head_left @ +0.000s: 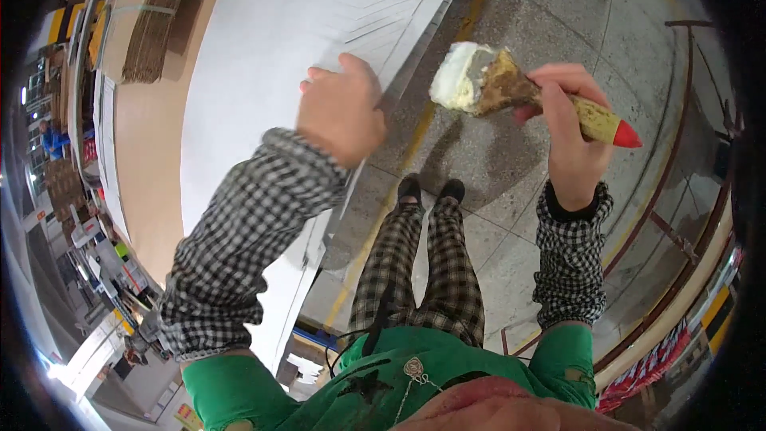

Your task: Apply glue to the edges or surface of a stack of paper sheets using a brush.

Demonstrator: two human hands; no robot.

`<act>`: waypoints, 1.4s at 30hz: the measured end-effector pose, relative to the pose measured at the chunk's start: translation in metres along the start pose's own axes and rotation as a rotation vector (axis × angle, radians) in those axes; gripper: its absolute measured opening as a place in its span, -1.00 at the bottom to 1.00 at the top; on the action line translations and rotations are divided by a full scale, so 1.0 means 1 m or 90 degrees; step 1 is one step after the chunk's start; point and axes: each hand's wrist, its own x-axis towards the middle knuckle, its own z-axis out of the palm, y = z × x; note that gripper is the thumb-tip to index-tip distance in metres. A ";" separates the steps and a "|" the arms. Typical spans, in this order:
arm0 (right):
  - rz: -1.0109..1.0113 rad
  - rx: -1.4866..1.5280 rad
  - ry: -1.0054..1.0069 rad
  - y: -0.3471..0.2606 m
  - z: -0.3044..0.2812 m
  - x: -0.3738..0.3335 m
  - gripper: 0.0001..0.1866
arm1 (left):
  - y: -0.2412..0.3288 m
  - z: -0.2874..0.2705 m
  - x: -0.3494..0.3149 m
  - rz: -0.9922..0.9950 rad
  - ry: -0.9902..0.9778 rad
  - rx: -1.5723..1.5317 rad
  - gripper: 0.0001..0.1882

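My right hand is wrapped round the handle of a paste brush, held over the floor to the right of the table. Thick white paste coats its bristles, the ferrule looks brown and stained, and the yellowish handle ends in a red tip. My left hand is over the white sheets near their right edge, fingers apart and partly hidden behind the hand, with no object seen in it. Whether it touches the sheets is hard to tell. Farther off, the sheets lie fanned, their edges stepped in slanting rows.
Strapped bundles of brown cardboard sit at the far left on a brown board. A yellow line runs along the grey floor beside the table. On the right stands a dark red metal frame.
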 end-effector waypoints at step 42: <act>-0.160 -0.291 -0.193 0.030 0.057 -0.054 -0.91 | -0.022 -0.007 -0.001 0.119 -0.139 -0.242 -0.72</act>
